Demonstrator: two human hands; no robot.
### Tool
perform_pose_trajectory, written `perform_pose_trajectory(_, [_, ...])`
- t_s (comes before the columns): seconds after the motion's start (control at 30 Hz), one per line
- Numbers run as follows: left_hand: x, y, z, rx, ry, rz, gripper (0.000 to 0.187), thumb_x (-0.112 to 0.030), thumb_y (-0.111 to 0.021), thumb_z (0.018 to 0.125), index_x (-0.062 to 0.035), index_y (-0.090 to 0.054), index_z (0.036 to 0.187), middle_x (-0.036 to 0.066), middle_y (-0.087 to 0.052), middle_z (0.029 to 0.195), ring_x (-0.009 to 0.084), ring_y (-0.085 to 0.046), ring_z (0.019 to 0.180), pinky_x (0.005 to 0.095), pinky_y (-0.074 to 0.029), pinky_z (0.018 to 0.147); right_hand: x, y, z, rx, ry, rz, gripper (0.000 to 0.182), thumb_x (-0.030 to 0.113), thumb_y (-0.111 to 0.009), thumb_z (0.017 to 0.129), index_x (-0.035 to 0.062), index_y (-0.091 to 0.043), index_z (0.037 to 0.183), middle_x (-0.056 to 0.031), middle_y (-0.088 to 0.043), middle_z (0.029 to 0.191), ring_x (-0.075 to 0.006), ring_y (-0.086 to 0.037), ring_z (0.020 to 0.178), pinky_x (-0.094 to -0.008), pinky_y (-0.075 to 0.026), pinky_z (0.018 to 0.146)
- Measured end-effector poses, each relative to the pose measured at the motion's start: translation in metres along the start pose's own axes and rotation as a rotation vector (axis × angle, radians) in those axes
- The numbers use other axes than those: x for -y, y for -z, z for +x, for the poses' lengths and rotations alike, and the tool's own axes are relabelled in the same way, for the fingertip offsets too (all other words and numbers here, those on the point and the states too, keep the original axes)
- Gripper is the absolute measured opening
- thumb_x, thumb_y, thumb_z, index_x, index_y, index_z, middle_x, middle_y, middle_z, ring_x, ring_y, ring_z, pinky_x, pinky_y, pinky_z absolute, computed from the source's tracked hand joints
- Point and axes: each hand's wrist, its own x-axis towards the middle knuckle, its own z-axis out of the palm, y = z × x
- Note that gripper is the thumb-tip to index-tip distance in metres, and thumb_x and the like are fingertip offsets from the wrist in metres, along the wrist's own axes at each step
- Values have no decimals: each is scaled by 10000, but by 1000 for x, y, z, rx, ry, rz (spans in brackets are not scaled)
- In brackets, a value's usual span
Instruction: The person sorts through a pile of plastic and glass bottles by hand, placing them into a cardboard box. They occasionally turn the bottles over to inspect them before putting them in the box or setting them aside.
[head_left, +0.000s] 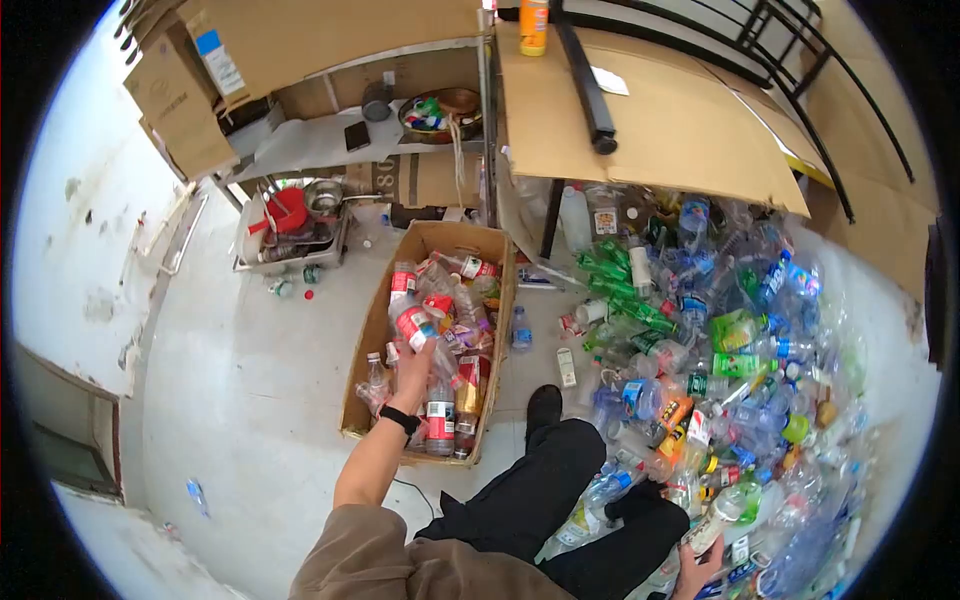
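My left hand [414, 366], with a black band on its wrist, is closed round a clear plastic bottle [413, 325] with a red label. It holds the bottle over a cardboard box [352, 400] filled with bottles, many with red labels. Down at the lower right, my right hand [699, 572] grips a whitish plastic bottle [708, 530] at the edge of a large heap of plastic bottles [690, 385]. Some of the right hand's fingers are hidden behind that bottle.
A cardboard-covered table [640, 130] with black metal legs stands behind the heap. At the back left are a shelf with a phone [357, 134] and a tray of pans [290, 250] on the floor. One small bottle [521, 328] stands beside the box.
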Motion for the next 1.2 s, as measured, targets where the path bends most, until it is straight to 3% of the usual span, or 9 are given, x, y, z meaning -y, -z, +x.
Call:
perform_pose_trajectory(0.1, [-14,-13,42,17,-270,-8,399,-345,-686,881,-30,-608,1112,103,-685,886,232,-665,722,359,-522,578,61,-14,9,88,-147,-222,755,116,-833,770,-73,-460,1399,-208,-574,1309,-261,-559,1171,-387,-459,981])
perform_pose_trajectory(0.17, [-31,-17,70,-71,-538,564,581,-407,-695,848,-10,-553,1248,206,-692,1030,366,-679,911,456,-535,772,79,-27,14,58,-152,-168,754,123,-838,766,-79,-466,1390,-206,-575,1309,-264,-568,1156,-391,-467,969])
perform_pose_trajectory(0.27, [-89,-46,67,-137,-538,903,712,-443,-702,813,-24,-469,1339,262,-651,1113,434,-633,1013,511,-498,877,93,-35,24,105,-195,-192,759,140,-826,769,-72,-459,1400,-215,-565,1331,-278,-558,1188,-383,-459,982])
perform_pose_trajectory(0.53, [-54,-87,134,-104,-530,1030,906,-264,-730,781,-40,-232,1505,332,-398,1375,510,-556,1096,522,-509,891,109,-42,30,116,-245,-335,796,170,-856,745,-113,-459,1374,-253,-525,1365,-297,-516,1248,-395,-411,1059])
perform_pose_trajectory(0.7, [-29,-93,121,-271,-840,1262,835,-269,-750,765,-42,-343,1458,296,-442,1312,465,-591,1019,491,-540,829,133,-48,27,73,-330,-230,809,166,-854,746,-119,-441,1381,-260,-505,1381,-293,-496,1272,-398,-401,1069])
perform_pose_trajectory(0.93, [-42,-108,130,-284,-489,1177,727,-272,-772,753,-30,-457,1363,215,-464,1236,410,-616,972,491,-551,745,193,-78,35,205,-436,-217,802,164,-848,737,-116,-451,1376,-270,-534,1350,-309,-508,1269,-410,-406,1055])
perform_pose_trajectory(1.0, [-47,-109,117,-346,-754,1232,652,-272,-722,802,-27,-475,1353,191,-498,1219,392,-629,952,488,-552,720,190,-75,35,222,-439,-159,789,161,-836,736,-82,-463,1387,-246,-541,1356,-308,-513,1265,-410,-408,1049])
perform_pose_trajectory(1.1, [-25,-104,136,-241,-871,1490,607,-300,-650,858,-38,-466,1374,165,-542,1189,363,-627,984,466,-550,726,163,-69,26,187,-274,-95,765,138,-821,736,-67,-474,1387,-229,-556,1344,-306,-533,1238,-409,-418,1038])
perform_pose_trajectory(1.2, [-5,-107,157,-149,-513,1563,674,-380,-637,848,-27,-452,1391,190,-562,1199,354,-619,1040,450,-534,794,160,-67,26,213,-325,-206,741,123,-810,732,-67,-490,1373,-217,-584,1303,-301,-562,1196,-401,-434,1019])
